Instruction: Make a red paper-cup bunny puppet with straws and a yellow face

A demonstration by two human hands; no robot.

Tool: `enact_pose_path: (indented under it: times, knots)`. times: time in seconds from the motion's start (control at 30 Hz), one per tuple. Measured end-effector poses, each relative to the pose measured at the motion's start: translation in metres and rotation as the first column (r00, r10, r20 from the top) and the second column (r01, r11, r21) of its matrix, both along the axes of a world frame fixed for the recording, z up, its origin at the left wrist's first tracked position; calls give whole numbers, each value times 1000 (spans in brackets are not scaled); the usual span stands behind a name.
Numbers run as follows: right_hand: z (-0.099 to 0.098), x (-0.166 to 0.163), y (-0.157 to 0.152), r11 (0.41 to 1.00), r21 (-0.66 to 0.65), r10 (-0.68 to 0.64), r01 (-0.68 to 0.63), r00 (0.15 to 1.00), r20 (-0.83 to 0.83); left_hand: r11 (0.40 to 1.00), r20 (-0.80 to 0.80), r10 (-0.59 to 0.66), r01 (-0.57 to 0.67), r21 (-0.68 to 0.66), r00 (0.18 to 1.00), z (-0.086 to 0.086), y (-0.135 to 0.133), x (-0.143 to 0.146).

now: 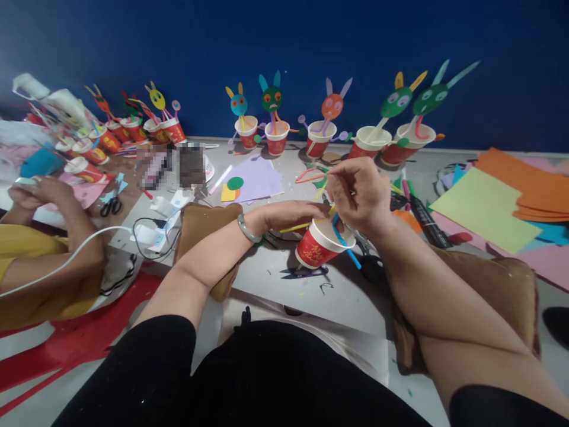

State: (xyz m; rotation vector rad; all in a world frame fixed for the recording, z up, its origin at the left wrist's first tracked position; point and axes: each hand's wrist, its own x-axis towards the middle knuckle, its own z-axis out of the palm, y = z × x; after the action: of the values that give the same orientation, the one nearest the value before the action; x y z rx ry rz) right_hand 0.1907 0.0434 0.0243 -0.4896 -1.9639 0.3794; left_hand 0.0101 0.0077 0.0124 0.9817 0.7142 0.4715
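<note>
A red paper cup [316, 246] with a white rim tilts in front of me on the table. A blue straw [345, 242] passes over its rim, and a yellow straw [295, 227] sticks out on the left. My left hand [296, 214] is closed at the back of the cup, its fingertips partly hidden at the rim. My right hand [360, 193] is closed in a pinch just above the cup; what sits between its fingers is hidden. Small scissors [306, 272] lie just below the cup.
Finished cup figures, such as an orange-headed one [332, 107], line the blue wall. Coloured paper [482, 204] and a black marker [429, 222] lie right; purple sheets [258, 178] lie left. A power strip [151, 234] with cables and a co-worker's arms [66, 219] are further left.
</note>
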Motion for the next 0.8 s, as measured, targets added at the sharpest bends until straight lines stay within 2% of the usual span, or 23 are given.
enact_pose_path:
  times: [0.1, 0.3, 0.5, 0.67, 0.8]
  knots:
    - [2, 1, 0, 1000, 15, -12, 12, 1000, -11, 1000, -3, 20, -20, -12, 1000, -10, 2, 2]
    - [7, 3, 1, 994, 110, -2, 6, 1000, -30, 997, -1, 51, -51, 66, 999, -24, 5, -1]
    - [10, 2, 0, 991, 131, 4, 0, 1000, -31, 995, 24, -13, 11, 97, 1000, -19, 3, -3]
    - [14, 5, 1, 994, 108, 2, -4, 1000, 21, 997, -7, 65, -65, 43, 998, -11, -2, 1]
    - [16, 7, 2, 996, 87, 19, -23, 999, 48, 995, -27, 95, -96, -19, 995, -17, -1, 1]
